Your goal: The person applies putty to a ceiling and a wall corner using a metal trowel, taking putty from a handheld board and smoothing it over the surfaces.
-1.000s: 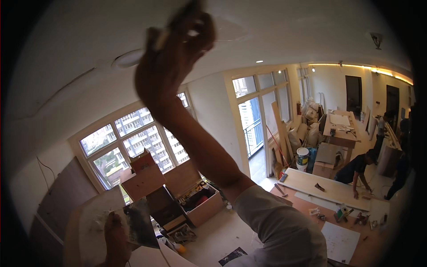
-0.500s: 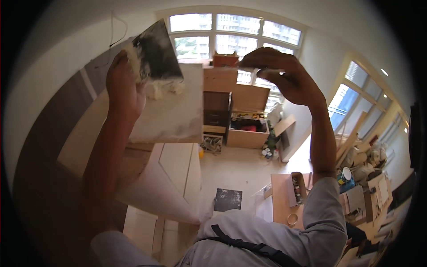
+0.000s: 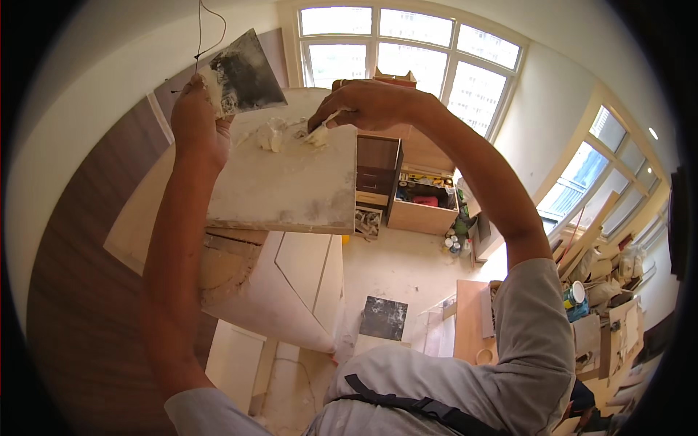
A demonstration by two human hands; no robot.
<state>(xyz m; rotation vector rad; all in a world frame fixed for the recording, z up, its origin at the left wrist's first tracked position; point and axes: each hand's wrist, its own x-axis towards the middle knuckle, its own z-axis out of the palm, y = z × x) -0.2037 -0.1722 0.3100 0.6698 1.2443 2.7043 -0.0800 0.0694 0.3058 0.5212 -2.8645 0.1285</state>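
- Head view, looking down from height over a room under fit-out.
- Left hand (image 3: pixel 198 123) raised, closed around the edge of a square plaster board (image 3: pixel 291 171) and, with it, a wide putty knife (image 3: pixel 243 73) whose dark smeared blade stands up above the fingers.
- Board held roughly level at chest height, top face pale and streaked; a lump of white putty (image 3: pixel 273 134) sits near its far edge, just beside the left hand.
- Right hand (image 3: pixel 367 105) arched over the board's far right corner, fingers pinched shut on a small scraper (image 3: pixel 320 133); only its pale tip shows, touching a second dab of putty on the board.
- Both forearms bare; grey sleeve (image 3: pixel 534 341) on the right arm, dark strap (image 3: pixel 414 407) across the chest at the lower edge.
- Below the board: pale floor (image 3: pixel 396 269) with a dark square tile (image 3: pixel 384 317) lying flat, well apart from the hands.
- Open wooden cabinet (image 3: pixel 422 196) with tools inside stands under the bay window (image 3: pixel 407 51).
- Curved white panel (image 3: pixel 283 298) lies on the floor under the left arm.
- Stacked boards and clutter (image 3: pixel 603 291) along the right wall; a white-lidded bucket (image 3: pixel 576 294) among them.
- Loose wire (image 3: pixel 200 29) hangs from the wall above the left hand.
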